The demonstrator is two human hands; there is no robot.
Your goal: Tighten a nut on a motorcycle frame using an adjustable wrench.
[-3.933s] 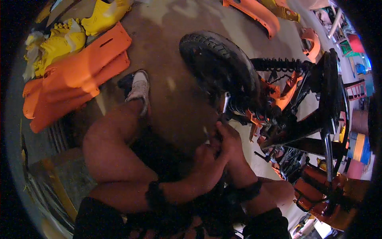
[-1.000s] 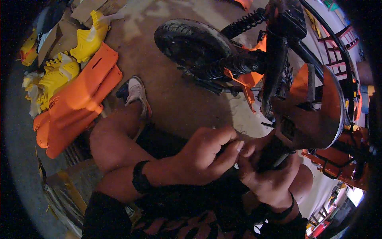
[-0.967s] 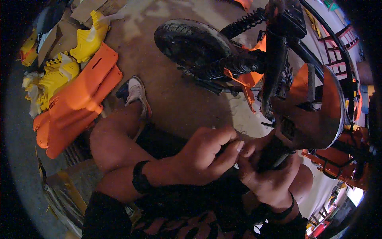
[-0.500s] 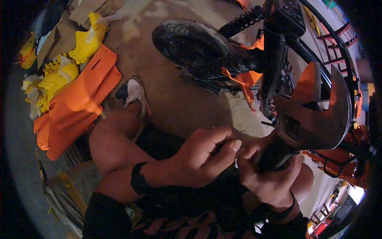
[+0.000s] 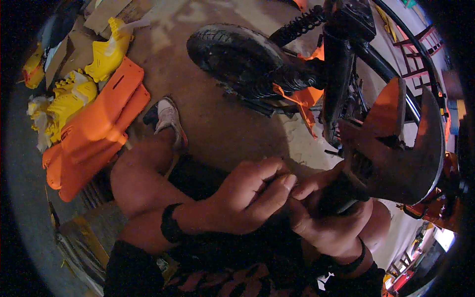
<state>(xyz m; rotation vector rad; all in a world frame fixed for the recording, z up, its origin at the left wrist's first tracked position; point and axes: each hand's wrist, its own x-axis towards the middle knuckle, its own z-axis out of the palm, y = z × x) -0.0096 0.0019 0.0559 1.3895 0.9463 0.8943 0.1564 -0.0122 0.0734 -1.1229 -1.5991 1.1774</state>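
Note:
A large adjustable wrench (image 5: 403, 163) rises from my right hand (image 5: 331, 225), its dark handle gripped under the curled fingers. Its wide jaws point up and to the right, in front of a black vehicle frame. Close by, my left hand (image 5: 247, 198) is closed, with thumb and forefinger pinched together. Those fingertips meet the right hand's thumb and forefinger just left of the wrench handle. Whatever small thing lies between the fingertips is hidden. Both hands are above my lap.
Ahead stand a black tyre (image 5: 232, 54), a coil spring shock (image 5: 299, 24) and a black frame (image 5: 338, 81). Orange plastic panels (image 5: 94, 133) and yellow plastic parts (image 5: 106, 54) lie on the left. My shoe (image 5: 168, 116) rests on the floor between them and the tyre.
The wrench head has shifted slightly right and its jaws have tilted. A small light-coloured thing glimpsed between the fingertips earlier no longer shows. My left hand has barely moved.

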